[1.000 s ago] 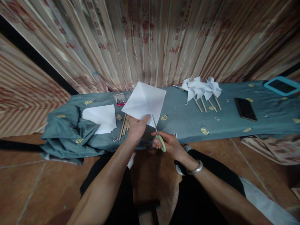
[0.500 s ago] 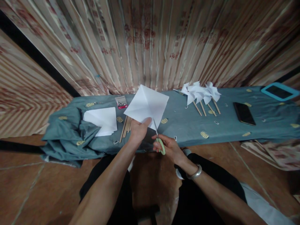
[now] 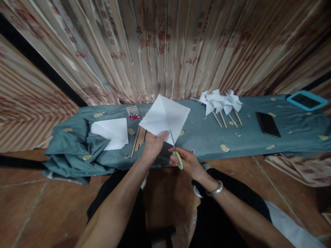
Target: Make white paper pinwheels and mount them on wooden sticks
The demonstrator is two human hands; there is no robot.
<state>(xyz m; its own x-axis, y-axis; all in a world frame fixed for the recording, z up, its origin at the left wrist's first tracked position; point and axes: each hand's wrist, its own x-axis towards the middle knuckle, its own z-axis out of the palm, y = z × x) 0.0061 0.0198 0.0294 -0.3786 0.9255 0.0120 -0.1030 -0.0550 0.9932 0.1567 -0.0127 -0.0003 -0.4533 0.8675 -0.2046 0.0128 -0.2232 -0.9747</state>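
Observation:
A creased square sheet of white paper is pinched at its near edge by my left hand, thumb on top. In my right hand are scissors with light green handles, fingers closed around the loops. Their blades lie at the paper's near corner, pointing toward its middle. Left of the sheet lie several thin wooden sticks, partly under it. Farther left rests a stack of white paper sheets, one corner covered by a fold of cloth.
A small open box of metal pins stands behind the sticks. Several paper pinwheels on sticks lie to the right. Beyond them are a black phone and a blue-framed device. Green cloth covers the bench, with a curtain behind.
The paper has shifted slightly right and turned a little in my left hand. My right hand and the scissors are in nearly the same place.

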